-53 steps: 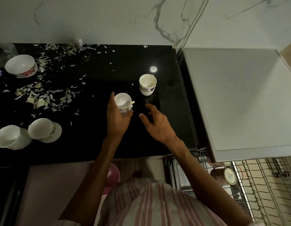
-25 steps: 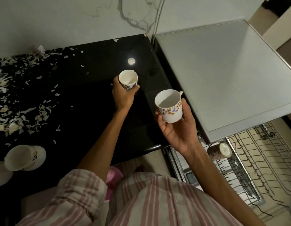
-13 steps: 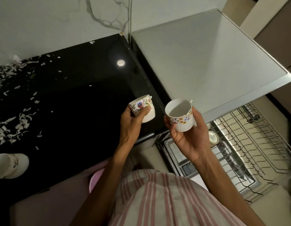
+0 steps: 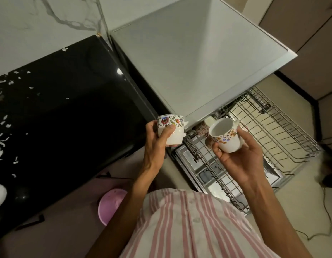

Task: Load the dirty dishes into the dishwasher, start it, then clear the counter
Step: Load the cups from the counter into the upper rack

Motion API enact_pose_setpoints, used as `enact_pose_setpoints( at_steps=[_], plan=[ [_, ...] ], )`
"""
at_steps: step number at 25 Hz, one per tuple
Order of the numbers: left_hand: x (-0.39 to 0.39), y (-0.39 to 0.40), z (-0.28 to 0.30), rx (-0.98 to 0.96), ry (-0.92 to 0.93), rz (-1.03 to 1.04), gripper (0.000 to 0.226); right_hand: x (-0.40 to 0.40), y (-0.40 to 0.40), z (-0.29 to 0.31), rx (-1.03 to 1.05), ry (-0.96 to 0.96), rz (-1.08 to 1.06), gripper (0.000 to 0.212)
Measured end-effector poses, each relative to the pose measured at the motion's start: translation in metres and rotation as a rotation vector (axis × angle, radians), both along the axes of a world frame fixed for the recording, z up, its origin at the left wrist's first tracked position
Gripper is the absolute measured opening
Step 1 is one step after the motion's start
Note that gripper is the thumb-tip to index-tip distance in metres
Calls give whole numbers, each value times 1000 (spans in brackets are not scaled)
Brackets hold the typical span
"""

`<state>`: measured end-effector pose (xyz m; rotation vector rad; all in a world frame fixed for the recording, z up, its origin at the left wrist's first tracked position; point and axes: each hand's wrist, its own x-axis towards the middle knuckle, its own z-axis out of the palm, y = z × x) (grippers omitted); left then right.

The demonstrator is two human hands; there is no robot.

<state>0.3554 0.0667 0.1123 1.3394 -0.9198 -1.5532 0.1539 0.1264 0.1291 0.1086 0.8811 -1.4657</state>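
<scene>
pink basin [image 4: 110, 205] on floor | black cable [image 4: 327, 218] | marble wall [image 4: 49, 21]

Marble wall [image 4: 40, 21], beige floor [image 4: 299, 216], w/ dim light.

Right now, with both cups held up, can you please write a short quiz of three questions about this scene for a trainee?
1. True or false: the left hand holds its floral cup with the rim up.
2. The cup in the right hand is held above which part? A) the black counter B) the pulled-out dishwasher rack C) the pink bowl
3. Fill in: the scattered white scraps lie on the ____.

Key
1. False: it is upside down, its floral rim band on top and its opening hidden.
2. B
3. Counter, toward its left side.
</scene>
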Motion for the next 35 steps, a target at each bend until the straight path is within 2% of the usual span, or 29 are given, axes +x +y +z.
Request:
enact_pose_setpoints(
  at_steps=[3,5,8,11,14,16,21,26,29,35],
  plan=[
    [-21,14,-8,72,20,-71,62,-31,19,-1,35,76,-69,33],
    [-34,22,-16,122,-4,-104,56,-50,30,-4,69,60,-125,43],
    [-52,33,-28,192,-63,-146,59,-75,40,-15,91,62,-169,52],
    [-72,40,-40,297,-144,-231,45,-95,46,-40,150,131,-127,52],
    [-91,44,-57,383,-177,-327,29,-112,48,-82,232,215,-20,63],
    [-101,43,-69,418,-198,-355,30,-122,49,-112,316,324,43,62],
    [-126,37,-104,512,-276,-388,42,-136,36,-178,479,793,249,59],
    [-148,30,-129,634,-269,-370,37,-145,6,-238,579,1213,470,72],
    [-154,29,-150,663,-282,-374,39,-144,-13,-271,579,1325,546,73],
    [-151,34,-170,668,-280,-370,41,-144,-30,-300,583,1370,598,69]
  ],
)
